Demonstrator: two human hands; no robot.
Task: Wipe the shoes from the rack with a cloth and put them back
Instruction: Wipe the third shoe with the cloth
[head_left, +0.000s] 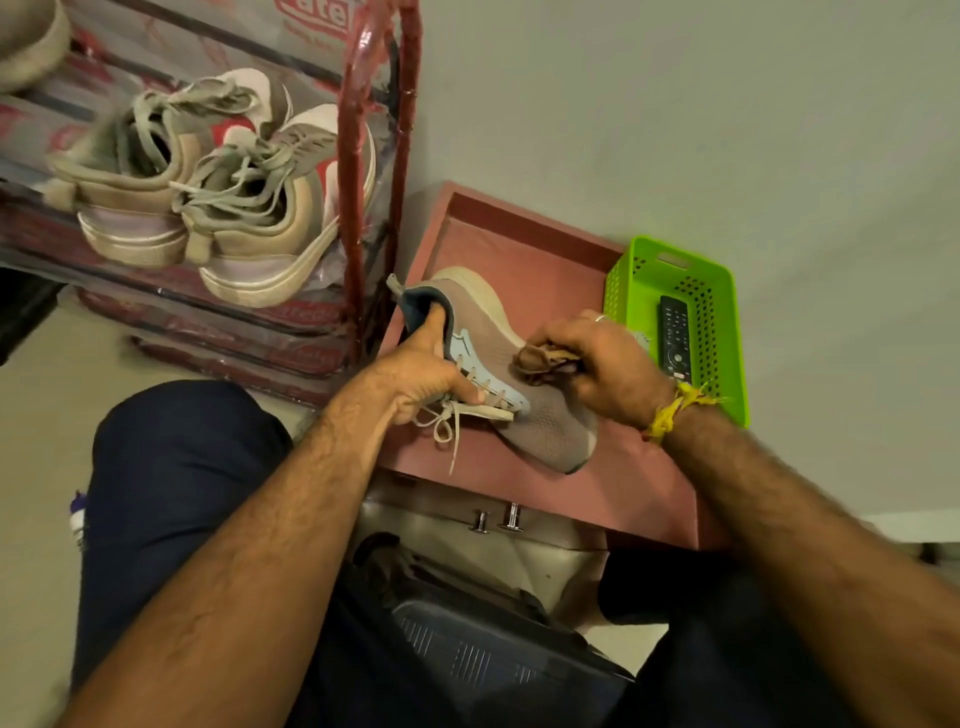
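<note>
Left hand (431, 374) grips the shoe (498, 364) by its collar, steadying it over the pink table (519, 244) at 12 o'clock, so the right hand (602, 364), closed on the cloth (543, 358), can scrub the upper.

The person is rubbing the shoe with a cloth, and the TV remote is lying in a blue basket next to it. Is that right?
Nearly. The right hand does rub the shoe with a cloth, and the remote lies in a basket beside it. But the head view shows that basket is bright green, not blue.
</note>
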